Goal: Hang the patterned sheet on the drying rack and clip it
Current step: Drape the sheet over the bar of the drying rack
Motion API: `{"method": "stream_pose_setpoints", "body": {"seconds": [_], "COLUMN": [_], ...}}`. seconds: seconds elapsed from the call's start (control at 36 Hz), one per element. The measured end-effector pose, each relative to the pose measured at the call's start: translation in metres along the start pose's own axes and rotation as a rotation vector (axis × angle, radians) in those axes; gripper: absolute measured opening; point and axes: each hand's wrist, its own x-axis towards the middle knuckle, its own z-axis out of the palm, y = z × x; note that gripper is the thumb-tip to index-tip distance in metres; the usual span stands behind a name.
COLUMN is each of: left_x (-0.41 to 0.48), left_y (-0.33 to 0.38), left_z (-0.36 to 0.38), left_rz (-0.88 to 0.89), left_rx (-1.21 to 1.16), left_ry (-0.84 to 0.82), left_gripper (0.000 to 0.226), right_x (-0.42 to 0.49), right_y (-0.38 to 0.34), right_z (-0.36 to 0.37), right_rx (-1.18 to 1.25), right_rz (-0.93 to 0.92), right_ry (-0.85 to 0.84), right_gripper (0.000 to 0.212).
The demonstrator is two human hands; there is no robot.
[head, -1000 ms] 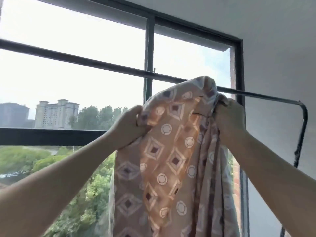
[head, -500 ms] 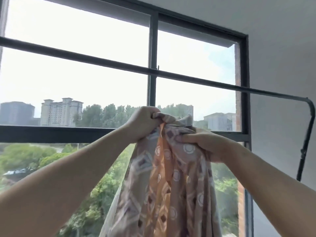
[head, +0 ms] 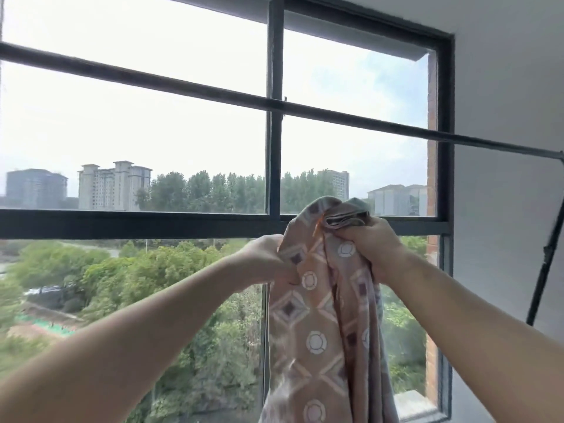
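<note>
The patterned sheet (head: 320, 325), pinkish-brown with diamonds and white circles, hangs bunched in front of the window. My left hand (head: 265, 261) grips its left edge. My right hand (head: 372, 239) clutches the gathered top corner, which bulges above the fist. The drying rack's dark top bar (head: 351, 116) runs across the window well above both hands, sloping down to the right. It bends at the corner into an upright post (head: 546, 264) beside the wall. The sheet does not touch the bar. No clip is visible.
A large dark-framed window (head: 276, 166) stands right behind the rack. Its thick horizontal frame member (head: 122, 224) lies at hand height. A white wall (head: 503, 148) closes the right side. Trees and tall buildings show outside.
The sheet was up at the rack bar a second ago and has come down well below it. Both hands lowered with it, and my right hand now holds the top corner bunched.
</note>
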Motion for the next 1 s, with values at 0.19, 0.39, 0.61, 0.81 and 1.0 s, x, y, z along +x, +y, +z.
{"method": "stream_pose_setpoints", "body": {"seconds": [0.19, 0.39, 0.61, 0.81, 1.0], "left_x": [-0.003, 0.008, -0.01, 0.0, 0.006], "left_y": [-0.025, -0.043, -0.072, -0.07, -0.043], "left_z": [0.031, 0.018, 0.011, -0.019, -0.056], "left_rz": [-0.153, -0.007, -0.008, -0.005, 0.031], "left_rx": [-0.109, -0.517, -0.104, 0.049, 0.194], "left_ry": [-0.226, 0.366, 0.106, 0.29, 0.405], "left_gripper": [0.009, 0.013, 0.022, 0.016, 0.02], "right_x": [0.003, -0.001, -0.002, 0.004, 0.009], "right_y": [0.009, 0.015, 0.031, 0.031, 0.019], "right_z": [0.001, -0.004, -0.01, -0.02, -0.027], "right_rx": [0.032, 0.075, 0.049, 0.026, 0.001], "right_rz": [0.004, 0.024, 0.041, 0.005, -0.031], "right_ry": [0.068, 0.124, 0.209, 0.296, 0.405], "right_gripper": [0.012, 0.02, 0.031, 0.035, 0.031]}}
